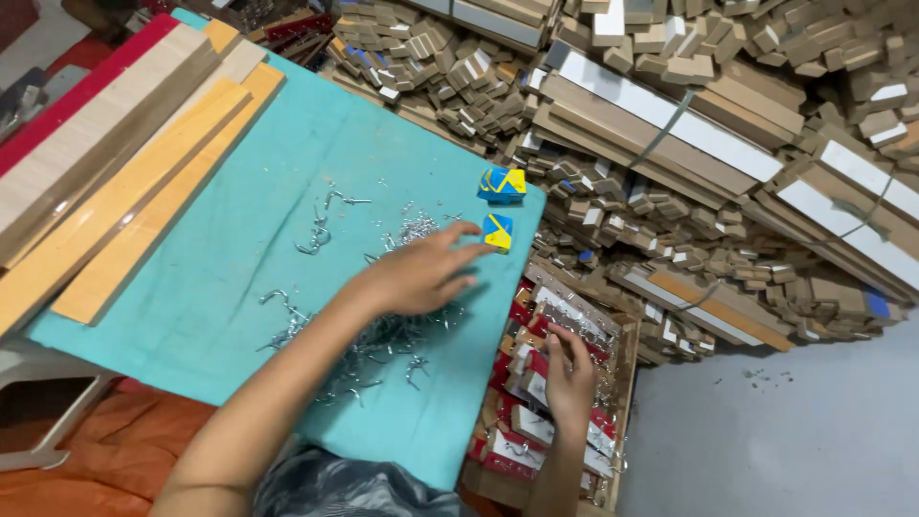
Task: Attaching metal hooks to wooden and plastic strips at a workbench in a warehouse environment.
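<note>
Head view: two hands are at work over a teal-covered table (239,239). Left hand (421,273) lies palm down, fingers spread wide, on a loose heap of small metal hooks (373,340); its fingertips reach toward one of two small blue-and-yellow boxes. Box one (498,232) sits just beside the fingertips, near the table's edge; box two (502,184) sits near it, farther from the person. The hooks are thin, silver, bent wire, too many and too tangled to count; a few stray ones (321,230) lie apart on the cloth. Right hand (571,369) reaches down into a wooden crate (627,383) beside the table, fingers curled onto red-and-white carded packets (522,440) stacked inside; whether it grips one cannot be told. Several long boards (115,172), pale and orange, lie along the table's far side. Piles of wood offcuts and bundled strips (689,144) surround the table on the floor.
</note>
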